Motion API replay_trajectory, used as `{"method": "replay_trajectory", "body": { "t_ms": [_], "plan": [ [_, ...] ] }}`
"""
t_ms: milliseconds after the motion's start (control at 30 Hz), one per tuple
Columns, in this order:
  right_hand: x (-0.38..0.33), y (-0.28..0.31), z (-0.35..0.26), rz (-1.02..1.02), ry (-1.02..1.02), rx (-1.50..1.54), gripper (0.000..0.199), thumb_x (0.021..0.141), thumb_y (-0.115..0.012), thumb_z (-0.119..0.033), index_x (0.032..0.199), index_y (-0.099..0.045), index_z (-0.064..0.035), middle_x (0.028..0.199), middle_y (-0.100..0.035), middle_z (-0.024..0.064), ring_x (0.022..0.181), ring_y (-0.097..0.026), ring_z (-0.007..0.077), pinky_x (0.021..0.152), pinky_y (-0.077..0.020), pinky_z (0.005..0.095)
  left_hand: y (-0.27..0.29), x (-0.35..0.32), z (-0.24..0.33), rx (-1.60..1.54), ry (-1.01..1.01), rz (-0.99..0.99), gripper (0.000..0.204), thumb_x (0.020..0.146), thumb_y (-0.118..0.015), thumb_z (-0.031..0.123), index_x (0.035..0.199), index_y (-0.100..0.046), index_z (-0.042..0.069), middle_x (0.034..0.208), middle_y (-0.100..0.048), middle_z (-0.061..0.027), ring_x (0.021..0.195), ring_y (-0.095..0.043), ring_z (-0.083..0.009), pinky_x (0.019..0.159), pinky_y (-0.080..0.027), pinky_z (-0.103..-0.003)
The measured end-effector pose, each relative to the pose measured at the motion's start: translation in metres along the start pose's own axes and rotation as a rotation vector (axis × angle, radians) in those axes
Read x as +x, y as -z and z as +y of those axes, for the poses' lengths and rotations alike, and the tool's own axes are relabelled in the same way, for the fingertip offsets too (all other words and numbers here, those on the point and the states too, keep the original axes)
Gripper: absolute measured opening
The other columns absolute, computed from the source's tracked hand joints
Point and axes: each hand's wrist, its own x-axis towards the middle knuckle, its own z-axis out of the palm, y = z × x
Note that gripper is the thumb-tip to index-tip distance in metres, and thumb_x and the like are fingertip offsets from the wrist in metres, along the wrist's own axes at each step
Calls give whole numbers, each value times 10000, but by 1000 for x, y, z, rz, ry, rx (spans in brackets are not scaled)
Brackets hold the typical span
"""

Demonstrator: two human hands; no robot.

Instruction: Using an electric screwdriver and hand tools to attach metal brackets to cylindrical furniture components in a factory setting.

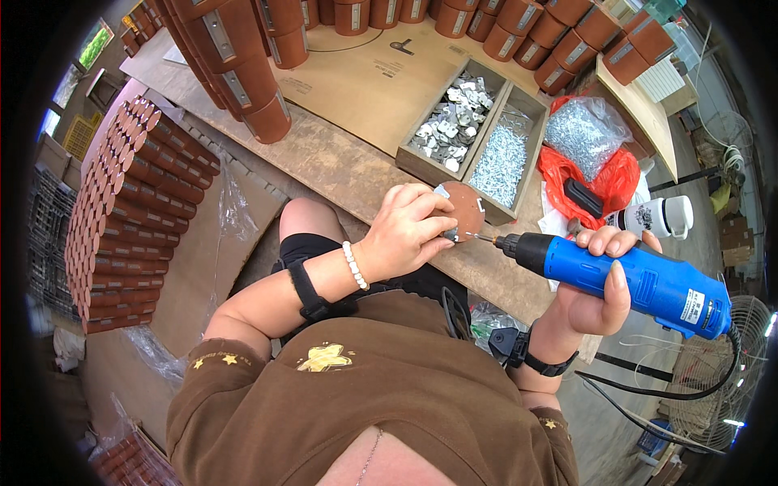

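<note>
Round piece (pixel 463 212), head view: reddish-brown and matt, its circular face turned upward; silvery-grey bits show at the upper left and lower rim; the sides are mostly hidden by fingers. I see it held above the near edge of the bench (pixel 332 150), before the screw box.
Left hand (pixel 409 219): fingers and thumb closed on the piece, gripping it from the left; white beads circle the wrist.
Right hand (pixel 604 283): wrapped around the blue power screwdriver (pixel 648 279), which lies nearly level.
Screwdriver bit (pixel 484 237): points left at the piece's lower right rim; from here I cannot tell whether they touch.
Wooden boxes (pixel 429 169): side by side beyond the piece, metal brackets (pixel 450 125) in the left, screws (pixel 498 166) in the right.
Red bag (pixel 559 174): beside the boxes, under a clear bag (pixel 585 130) of screws.
Brown pots (pixel 267 117): stacked along the bench, metal strips on their sides.
</note>
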Motion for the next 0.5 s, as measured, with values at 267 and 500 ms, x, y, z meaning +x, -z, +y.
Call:
{"method": "replay_trajectory", "body": {
  "t_ms": [267, 500],
  "plan": [
    [-1, 0, 0, 12, 0, 1, 538, 682, -525, -75, 1168, -303, -15, 804, -450, 104, 700, -480, 217, 671, -432, 373, 4, -2, 0, -62, 84, 1, 280, 547, -706, 104, 787, -562, 88, 922, -539, -30, 884, -468, -242, 779, -352, -356],
    [-1, 2, -2, 23, -6, 18, 532, 687, -528, -74, 1170, -311, -28, 810, -453, 99, 709, -476, 213, 672, -430, 368, 26, 5, -8, -83, 167, 65, 250, 574, -703, 113, 783, -569, 80, 939, -542, -48, 897, -460, -244, 818, -342, -356]
  ]
}}
